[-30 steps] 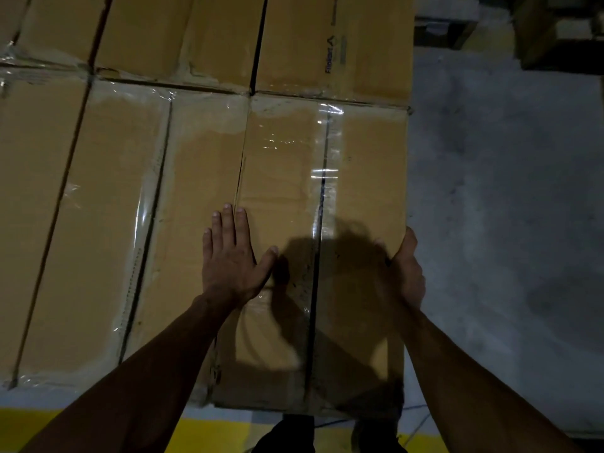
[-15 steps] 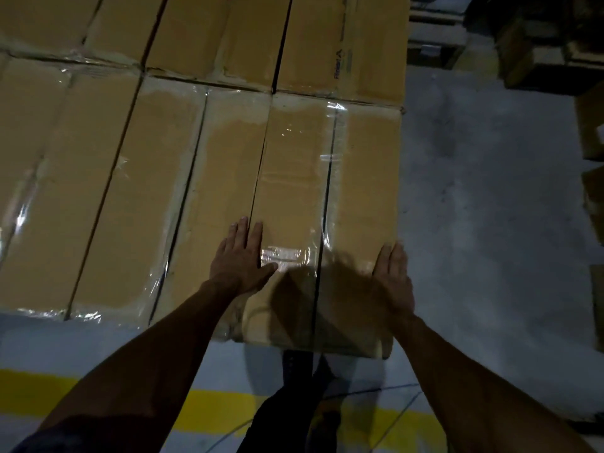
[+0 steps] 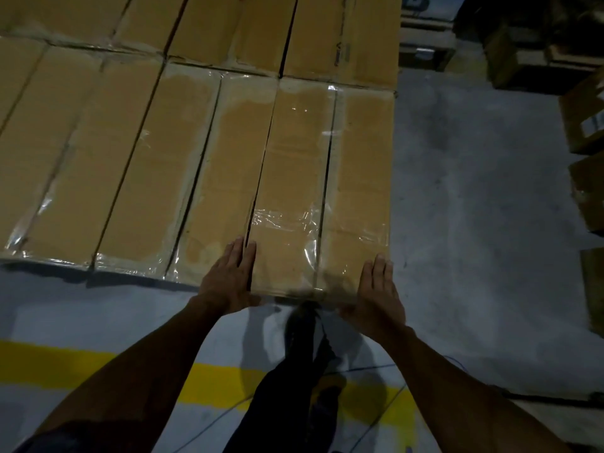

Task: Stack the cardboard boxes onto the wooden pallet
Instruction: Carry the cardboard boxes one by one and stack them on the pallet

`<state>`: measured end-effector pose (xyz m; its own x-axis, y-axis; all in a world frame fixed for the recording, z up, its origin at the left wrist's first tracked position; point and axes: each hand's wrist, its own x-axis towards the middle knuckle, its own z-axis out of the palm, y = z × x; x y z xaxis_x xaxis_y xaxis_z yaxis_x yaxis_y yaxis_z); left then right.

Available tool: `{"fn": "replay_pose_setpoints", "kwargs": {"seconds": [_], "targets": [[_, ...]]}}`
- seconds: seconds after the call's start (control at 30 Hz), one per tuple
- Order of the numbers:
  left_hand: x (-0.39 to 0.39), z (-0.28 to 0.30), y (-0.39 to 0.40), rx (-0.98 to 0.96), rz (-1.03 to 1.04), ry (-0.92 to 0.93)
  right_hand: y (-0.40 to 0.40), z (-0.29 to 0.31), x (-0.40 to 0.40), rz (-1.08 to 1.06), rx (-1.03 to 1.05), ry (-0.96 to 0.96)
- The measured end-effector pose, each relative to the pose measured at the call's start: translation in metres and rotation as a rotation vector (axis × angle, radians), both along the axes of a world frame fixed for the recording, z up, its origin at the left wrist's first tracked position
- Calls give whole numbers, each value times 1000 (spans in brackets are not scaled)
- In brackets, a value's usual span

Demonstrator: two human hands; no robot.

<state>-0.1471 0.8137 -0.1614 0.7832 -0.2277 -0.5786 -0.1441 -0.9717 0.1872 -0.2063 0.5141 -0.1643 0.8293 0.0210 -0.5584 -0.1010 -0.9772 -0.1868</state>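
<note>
A taped brown cardboard box (image 3: 327, 178) lies at the right end of the near row of boxes, its top shiny with clear tape. My left hand (image 3: 230, 279) lies flat at the box's near left corner, fingers straight over the seam with the neighbouring box (image 3: 225, 178). My right hand (image 3: 376, 289) lies flat at its near right corner, fingers straight. Several more boxes (image 3: 108, 158) fill the stack to the left and behind. The wooden pallet is hidden under the boxes.
Grey concrete floor (image 3: 474, 207) stretches to the right of the stack. A yellow floor line (image 3: 65, 367) runs across near my feet. More cardboard boxes (image 3: 585, 132) stand along the right edge, and dark shelving or crates (image 3: 523, 44) at the far right top.
Both hands have slid back from the box's top to its near edge. The view has pulled away from the stack, showing more floor and the yellow line.
</note>
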Motion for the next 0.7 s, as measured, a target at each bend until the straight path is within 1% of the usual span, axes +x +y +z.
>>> {"fn": "replay_pose_setpoints", "kwargs": {"seconds": [0.17, 0.33, 0.53, 0.7], "targets": [[-5, -6, 6, 62, -51, -120, 7, -4, -5, -2, -50, -115], [-1, -4, 9, 50, -79, -151, 3, -11, -4, 15, -83, -122], [0, -2, 16, 36, -120, -167, 5, -6, -4, -27, -40, -91], [-6, -4, 20, 17, -144, -169, 6, -7, -2, -45, -42, -104]]}}
